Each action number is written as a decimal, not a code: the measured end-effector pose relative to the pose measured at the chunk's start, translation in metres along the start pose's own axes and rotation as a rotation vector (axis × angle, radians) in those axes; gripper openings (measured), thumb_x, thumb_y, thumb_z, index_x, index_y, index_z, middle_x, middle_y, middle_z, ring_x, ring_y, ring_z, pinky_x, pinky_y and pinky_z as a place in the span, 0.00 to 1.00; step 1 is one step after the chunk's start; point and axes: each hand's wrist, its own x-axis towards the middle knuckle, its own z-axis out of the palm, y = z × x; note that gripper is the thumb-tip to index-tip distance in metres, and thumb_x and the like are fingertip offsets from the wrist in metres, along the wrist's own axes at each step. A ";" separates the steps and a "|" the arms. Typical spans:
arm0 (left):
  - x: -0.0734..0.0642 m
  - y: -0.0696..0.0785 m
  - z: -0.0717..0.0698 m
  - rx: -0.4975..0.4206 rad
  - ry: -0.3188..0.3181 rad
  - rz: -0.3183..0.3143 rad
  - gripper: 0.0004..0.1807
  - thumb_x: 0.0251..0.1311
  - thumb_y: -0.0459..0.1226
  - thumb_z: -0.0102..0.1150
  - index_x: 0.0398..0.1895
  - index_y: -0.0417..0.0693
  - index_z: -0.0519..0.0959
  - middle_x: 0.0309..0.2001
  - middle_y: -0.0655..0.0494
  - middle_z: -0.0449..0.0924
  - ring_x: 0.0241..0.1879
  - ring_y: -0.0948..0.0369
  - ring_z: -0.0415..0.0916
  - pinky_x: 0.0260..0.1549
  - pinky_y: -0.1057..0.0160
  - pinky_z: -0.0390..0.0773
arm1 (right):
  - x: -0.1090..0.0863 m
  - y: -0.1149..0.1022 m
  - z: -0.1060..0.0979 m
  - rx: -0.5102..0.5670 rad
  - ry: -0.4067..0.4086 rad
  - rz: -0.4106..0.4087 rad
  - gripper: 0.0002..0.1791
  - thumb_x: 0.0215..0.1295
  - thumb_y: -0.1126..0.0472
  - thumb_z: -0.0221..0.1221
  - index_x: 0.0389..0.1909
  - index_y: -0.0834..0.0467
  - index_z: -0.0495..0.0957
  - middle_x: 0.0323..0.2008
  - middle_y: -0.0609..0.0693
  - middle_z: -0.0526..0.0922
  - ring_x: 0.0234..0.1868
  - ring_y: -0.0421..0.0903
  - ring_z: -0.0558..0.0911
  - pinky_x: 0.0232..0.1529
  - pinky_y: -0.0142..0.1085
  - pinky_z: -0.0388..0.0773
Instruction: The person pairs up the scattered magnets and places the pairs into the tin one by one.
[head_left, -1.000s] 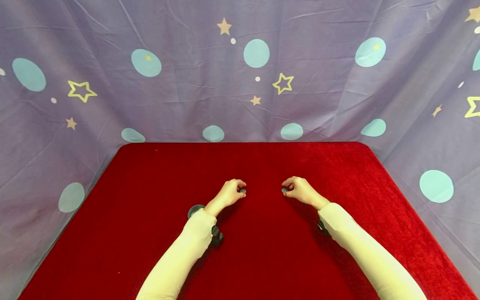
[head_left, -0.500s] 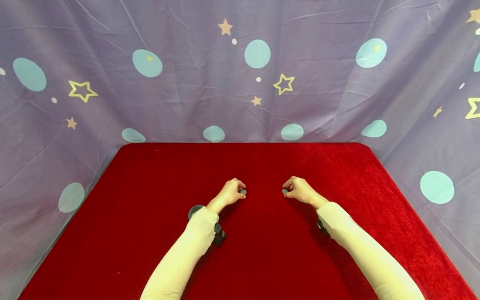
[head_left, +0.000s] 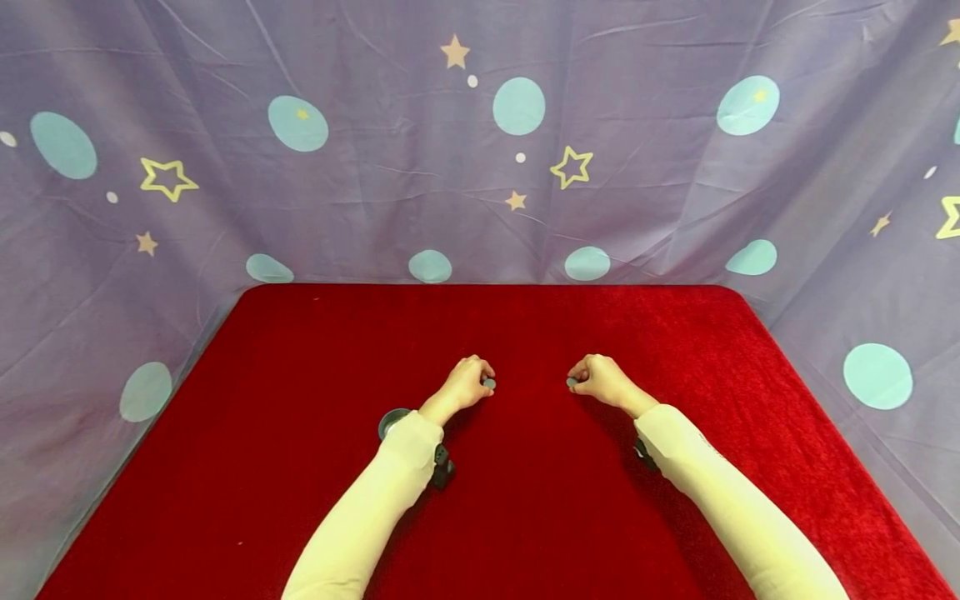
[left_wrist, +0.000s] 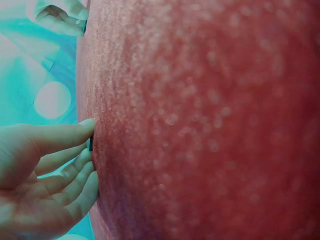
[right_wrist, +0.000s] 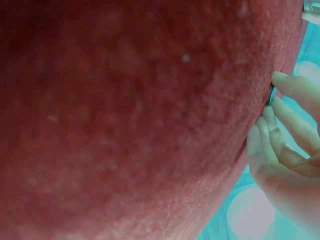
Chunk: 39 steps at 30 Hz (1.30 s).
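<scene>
Two small flat grey discs lie at the red cloth, one by each hand. In the head view my left hand (head_left: pixel 465 383) pinches the left disc (head_left: pixel 490 383) between thumb and fingers. The left wrist view shows this disc (left_wrist: pixel 90 143) edge-on as a dark sliver below the thumb tip. Opposite, my right hand (head_left: pixel 606 383) pinches the right disc (head_left: pixel 572 382) in the same way; its dark edge (right_wrist: pixel 271 95) appears between thumb and forefinger in the right wrist view. The discs are apart, with red cloth between them. Their exact kind is too small to tell.
A red cloth (head_left: pixel 525 467) covers the table. A purple curtain (head_left: pixel 360 167) with stars and dots hangs behind and at both sides. Dark wrist devices (head_left: pixel 442 467) sit by the cream sleeves (head_left: pixel 367 508).
The left fingers have drawn in a little closer round their disc. The left forearm has shifted slightly to the right. The right hand stays nearly still, and the whole head view has drifted slightly.
</scene>
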 end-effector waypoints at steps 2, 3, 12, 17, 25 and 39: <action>-0.010 0.021 -0.020 -0.011 -0.024 -0.009 0.16 0.40 0.43 0.70 0.34 0.52 0.79 0.32 0.56 0.71 0.36 0.58 0.68 0.34 0.63 0.68 | 0.000 0.000 0.000 -0.001 0.003 0.002 0.07 0.42 0.70 0.64 0.26 0.68 0.81 0.21 0.51 0.78 0.24 0.40 0.71 0.26 0.31 0.69; -0.015 0.030 -0.028 -0.013 -0.015 0.003 0.15 0.39 0.42 0.70 0.33 0.50 0.79 0.31 0.55 0.71 0.35 0.58 0.68 0.33 0.64 0.68 | 0.000 0.000 0.000 -0.003 0.004 0.002 0.07 0.42 0.70 0.64 0.26 0.68 0.81 0.21 0.51 0.78 0.24 0.39 0.71 0.26 0.31 0.69; -0.029 0.056 -0.053 -0.018 -0.016 -0.016 0.10 0.40 0.41 0.69 0.29 0.53 0.80 0.29 0.59 0.71 0.34 0.60 0.67 0.32 0.65 0.68 | 0.000 -0.002 0.002 0.007 0.002 0.013 0.07 0.41 0.69 0.63 0.25 0.68 0.81 0.21 0.50 0.78 0.24 0.39 0.72 0.27 0.31 0.70; -0.019 0.043 -0.034 0.017 0.011 -0.019 0.11 0.39 0.39 0.69 0.29 0.51 0.81 0.28 0.58 0.71 0.34 0.58 0.66 0.31 0.64 0.66 | 0.001 -0.006 0.003 0.020 -0.001 0.004 0.07 0.41 0.69 0.64 0.26 0.67 0.81 0.21 0.50 0.79 0.24 0.39 0.73 0.28 0.31 0.71; 0.010 -0.012 0.022 0.019 0.013 -0.014 0.11 0.37 0.49 0.69 0.27 0.67 0.78 0.27 0.67 0.67 0.34 0.64 0.63 0.33 0.65 0.65 | 0.005 -0.014 0.008 0.009 -0.014 -0.028 0.07 0.41 0.69 0.64 0.26 0.66 0.81 0.21 0.48 0.78 0.25 0.39 0.73 0.29 0.32 0.72; -0.038 0.101 -0.069 -0.013 -0.029 -0.039 0.10 0.43 0.40 0.68 0.31 0.53 0.81 0.28 0.61 0.71 0.33 0.62 0.65 0.31 0.65 0.67 | 0.011 -0.024 0.017 0.025 -0.049 -0.049 0.07 0.44 0.69 0.64 0.28 0.66 0.81 0.27 0.52 0.81 0.30 0.44 0.78 0.32 0.34 0.75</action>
